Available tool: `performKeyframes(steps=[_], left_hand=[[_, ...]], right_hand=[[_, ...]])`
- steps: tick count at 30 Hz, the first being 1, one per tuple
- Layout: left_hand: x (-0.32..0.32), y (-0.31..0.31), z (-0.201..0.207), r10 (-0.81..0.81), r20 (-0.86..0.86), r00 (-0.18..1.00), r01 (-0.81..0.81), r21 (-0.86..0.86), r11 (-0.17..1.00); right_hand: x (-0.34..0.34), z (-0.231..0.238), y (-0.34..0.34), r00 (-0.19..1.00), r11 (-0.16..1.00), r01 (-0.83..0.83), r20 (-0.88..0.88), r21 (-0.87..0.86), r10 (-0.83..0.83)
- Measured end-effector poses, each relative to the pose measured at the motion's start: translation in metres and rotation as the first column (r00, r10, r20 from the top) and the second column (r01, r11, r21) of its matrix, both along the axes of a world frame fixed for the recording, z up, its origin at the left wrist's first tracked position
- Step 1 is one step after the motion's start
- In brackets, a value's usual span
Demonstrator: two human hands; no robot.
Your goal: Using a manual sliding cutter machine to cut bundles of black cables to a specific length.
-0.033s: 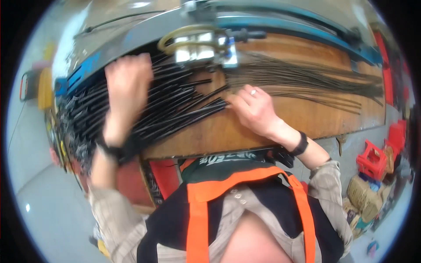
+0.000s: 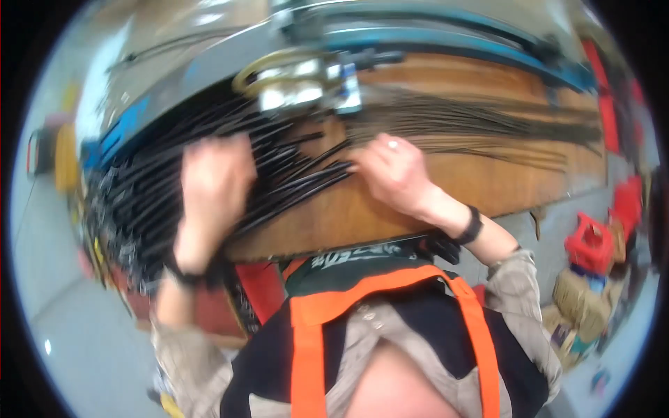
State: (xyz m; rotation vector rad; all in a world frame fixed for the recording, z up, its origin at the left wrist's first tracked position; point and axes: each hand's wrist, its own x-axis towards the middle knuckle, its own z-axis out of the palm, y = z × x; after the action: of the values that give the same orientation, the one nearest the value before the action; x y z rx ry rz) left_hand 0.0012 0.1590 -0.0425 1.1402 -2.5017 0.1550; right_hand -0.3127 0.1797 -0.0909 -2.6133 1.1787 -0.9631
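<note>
A thick bundle of black tubes (image 2: 139, 202) lies slanted across a wooden table (image 2: 390, 223), running from the left edge toward the middle. My left hand (image 2: 212, 184) lies on top of the bundle with its fingers curled over several tubes; motion blurs it. My right hand (image 2: 394, 174), with a ring on one finger, pinches the right-hand ends of the tubes (image 2: 327, 177). Both wrists carry dark bands. Thin dark wires (image 2: 481, 122) fan out over the table to the right of my right hand.
A metal fitting with a brass ring (image 2: 293, 76) sits on a blue-framed machine rail (image 2: 446, 42) along the table's far side. A red crate (image 2: 589, 244) and cardboard boxes (image 2: 578, 299) stand on the floor at right. Grey floor shows at left.
My left hand has slid toward me along the black tubes, lower on the bundle. My right hand stays at the tube ends.
</note>
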Motion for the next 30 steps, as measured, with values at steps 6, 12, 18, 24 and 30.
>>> performKeyframes(steps=[6,12,18,24,30], left_hand=[[-0.014,0.055,0.04,0.218,0.031,0.975,-0.216,0.322,0.922],[-0.043,0.015,0.091,0.04,0.084,0.996,-0.057,0.205,0.977],[-0.075,-0.01,0.106,-0.142,0.092,0.986,0.125,0.17,0.978],[-0.069,-0.023,0.115,-0.04,0.052,0.998,0.038,0.044,0.998],[-0.031,-0.041,0.127,-0.005,0.044,0.999,0.012,-0.157,0.988]], right_hand=[[-0.01,0.01,-0.029,0.962,0.997,-0.063,0.267,0.038,0.05],[-0.046,0.039,-0.026,0.896,0.995,0.094,0.435,0.016,-0.091],[-0.042,0.057,-0.026,0.887,0.963,0.154,0.461,-0.222,-0.036],[-0.086,0.029,-0.029,0.881,0.943,0.332,0.37,-0.034,-0.297],[-0.098,0.039,-0.066,0.909,0.817,0.393,0.314,-0.422,-0.274]])
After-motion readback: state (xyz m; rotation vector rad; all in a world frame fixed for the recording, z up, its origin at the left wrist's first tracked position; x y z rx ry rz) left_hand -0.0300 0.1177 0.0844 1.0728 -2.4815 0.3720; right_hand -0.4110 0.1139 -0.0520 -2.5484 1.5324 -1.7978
